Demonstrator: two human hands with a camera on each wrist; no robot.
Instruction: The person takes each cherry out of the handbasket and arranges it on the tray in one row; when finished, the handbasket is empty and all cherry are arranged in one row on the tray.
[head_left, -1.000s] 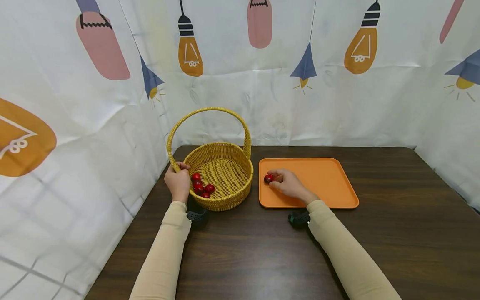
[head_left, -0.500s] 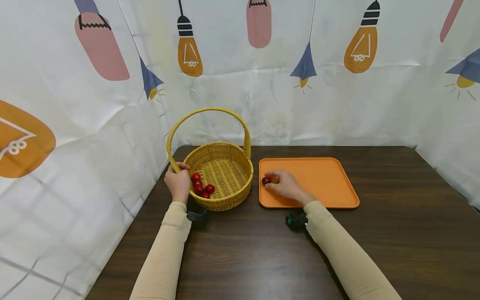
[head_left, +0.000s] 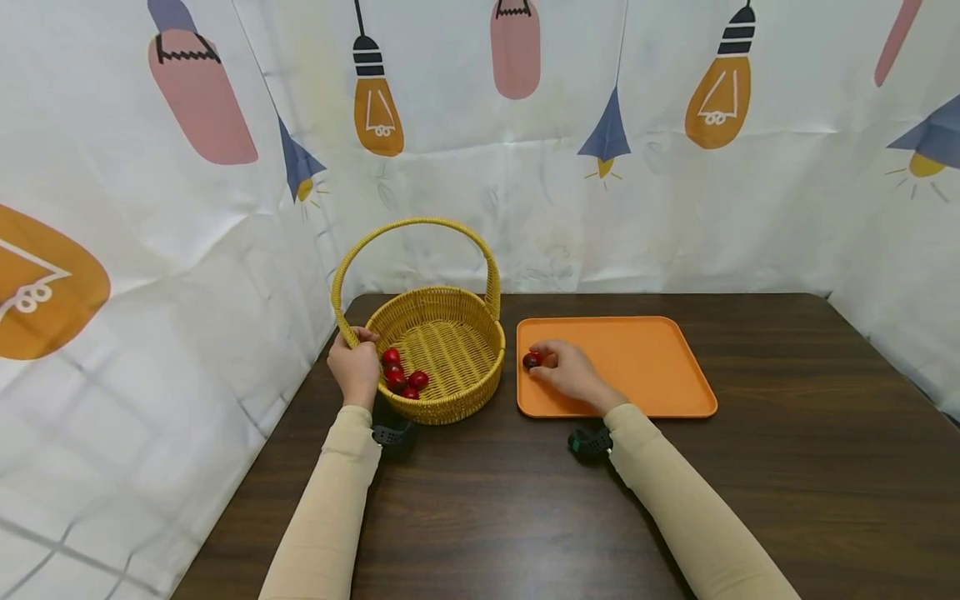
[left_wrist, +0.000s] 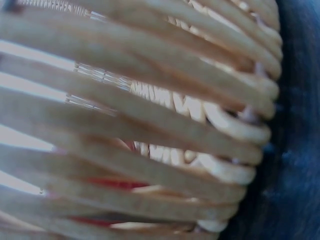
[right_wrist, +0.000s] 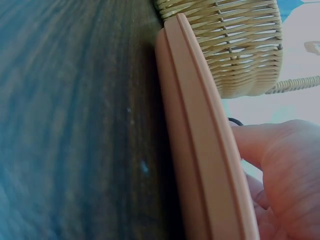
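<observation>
My left hand (head_left: 356,367) grips the yellow wicker basket (head_left: 489,383) at its left side, where the tall handle (head_left: 420,222) meets the rim. Several small, shiny, round red fruits (head_left: 418,380) lie inside, gathered near that hand. In the left wrist view the woven wall (left_wrist: 150,115) fills most of the picture, with bits of red showing through the gaps. Over the left end of the orange tray (head_left: 630,358), my right hand (head_left: 572,371) pinches one dark red round fruit (head_left: 532,361) between thumb and fingers. From the right wrist, the tray's side hides part of that hand (right_wrist: 290,170).
The dark wooden table (head_left: 480,517) carries both basket and tray, with a narrow gap between them. Behind and to the left hangs a white cloth (head_left: 480,183) printed with lamps and bulbs. Each wrist wears a black strap (head_left: 591,443).
My right hand has shifted slightly left, and the red fruit in its fingers has moved slightly left with it. The left hand and the basket have stayed in place.
</observation>
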